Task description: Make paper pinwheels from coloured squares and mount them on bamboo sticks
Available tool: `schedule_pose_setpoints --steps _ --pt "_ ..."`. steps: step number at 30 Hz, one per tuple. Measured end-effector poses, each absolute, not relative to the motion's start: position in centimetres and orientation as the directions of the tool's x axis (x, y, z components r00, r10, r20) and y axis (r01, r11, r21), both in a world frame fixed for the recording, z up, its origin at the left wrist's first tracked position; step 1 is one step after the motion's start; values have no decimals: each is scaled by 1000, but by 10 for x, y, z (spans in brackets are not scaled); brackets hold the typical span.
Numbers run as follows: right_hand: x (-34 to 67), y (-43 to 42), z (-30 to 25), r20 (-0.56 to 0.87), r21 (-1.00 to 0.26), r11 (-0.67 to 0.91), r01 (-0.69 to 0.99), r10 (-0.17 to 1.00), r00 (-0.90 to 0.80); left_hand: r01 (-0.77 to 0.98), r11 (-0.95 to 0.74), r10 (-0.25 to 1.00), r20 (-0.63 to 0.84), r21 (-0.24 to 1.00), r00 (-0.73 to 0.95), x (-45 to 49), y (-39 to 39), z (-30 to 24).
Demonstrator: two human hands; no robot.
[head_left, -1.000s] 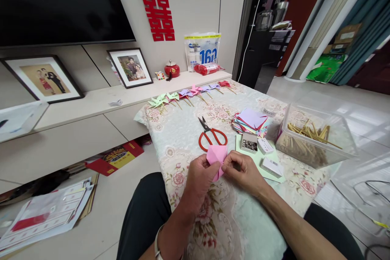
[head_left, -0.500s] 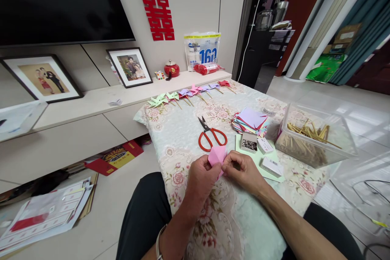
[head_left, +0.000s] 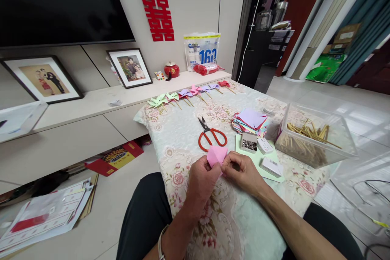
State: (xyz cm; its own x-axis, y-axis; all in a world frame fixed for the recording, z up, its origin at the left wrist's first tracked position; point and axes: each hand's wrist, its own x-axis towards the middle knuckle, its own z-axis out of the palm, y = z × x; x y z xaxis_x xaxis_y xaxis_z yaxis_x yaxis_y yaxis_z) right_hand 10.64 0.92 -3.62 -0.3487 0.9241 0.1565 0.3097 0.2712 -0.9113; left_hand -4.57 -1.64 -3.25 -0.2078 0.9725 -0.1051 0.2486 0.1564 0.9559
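Between my two hands is a piece of pink paper [head_left: 217, 154], partly folded, held above the near part of the table. My left hand [head_left: 203, 178] pinches it from the left with the thumb on top. The fingers of my right hand [head_left: 242, 170] are closed on its lower right edge; the exact fold under the fingertips is hidden. Just beyond the paper lie scissors [head_left: 212, 133] with red handles, blades slightly apart. Right of them sits a stack of coloured paper squares [head_left: 250, 121]. A small open box of metal pins [head_left: 249, 143] rests on a light green sheet [head_left: 240, 153].
Several paper pinwheels [head_left: 195, 89] on sticks line the table's far edge. A clear plastic bin [head_left: 304, 150] of thin sticks stands at the right edge. Two small white boxes [head_left: 271, 166] lie on the green sheet. Behind is a low cabinet [head_left: 134, 91] with framed photos.
Both hands stay in nearly the same place. The pink paper's upper part has tilted and spread slightly between the fingers.
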Motion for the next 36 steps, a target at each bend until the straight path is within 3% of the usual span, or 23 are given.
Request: schedule_pose_setpoints --steps 5,9,11,15,19,29,36 --pt "112 11 -33 211 -899 320 298 915 -344 164 169 974 -140 972 -178 -48 -16 -27" --pt "128 20 -32 321 -922 345 173 934 -155 -109 307 952 -306 945 21 -59 -14 -10" --pt "133 25 -32 277 -958 284 50 953 -121 -143 384 919 -364 912 149 -66 -11 1" --pt "131 25 -31 59 -983 -8 -186 934 -351 65 366 881 -368 928 298 -75 -3 14" --pt "121 18 -32 -25 -950 -181 -256 858 -513 332 241 887 -346 912 305 -78 7 7" --pt "112 19 -42 -13 -999 -32 -35 897 -442 502 176 905 -340 847 257 -71 15 0" --pt "112 17 -40 -22 -998 7 70 918 -396 486 118 927 -271 866 258 -67 13 5"
